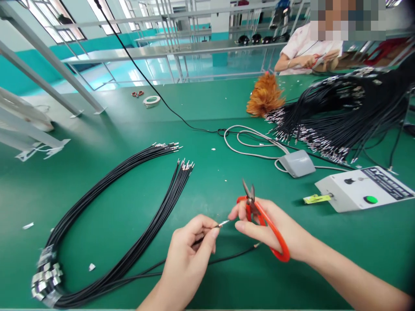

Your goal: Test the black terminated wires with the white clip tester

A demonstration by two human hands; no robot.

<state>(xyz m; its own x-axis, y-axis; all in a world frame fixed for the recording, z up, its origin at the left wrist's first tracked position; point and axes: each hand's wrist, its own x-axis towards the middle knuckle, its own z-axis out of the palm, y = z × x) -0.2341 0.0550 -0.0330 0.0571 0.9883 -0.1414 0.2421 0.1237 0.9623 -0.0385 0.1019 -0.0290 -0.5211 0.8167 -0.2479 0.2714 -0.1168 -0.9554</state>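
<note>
My left hand (194,255) pinches a black cable close to its stripped silvery end (223,223). Red-handled scissors (272,229) hang in my right hand (275,229), their short blades pointing up and slightly apart. The right thumb and fingertips are near the cable's tip; whether they touch it I cannot tell. Another cable end (256,245) lies on the table below the right hand. To the left, a bundle of black cables (94,194) curves in a U, its bare ends toward the middle, with metal clips (47,278) at the bend.
A white control box (350,190) with a green button stands at right, beside a grey pedal-like device (296,163). Behind them lie a large heap of black cables (340,108) and an orange feather duster (265,96). A tape roll (151,101) lies far left. Another person (308,52) sits opposite.
</note>
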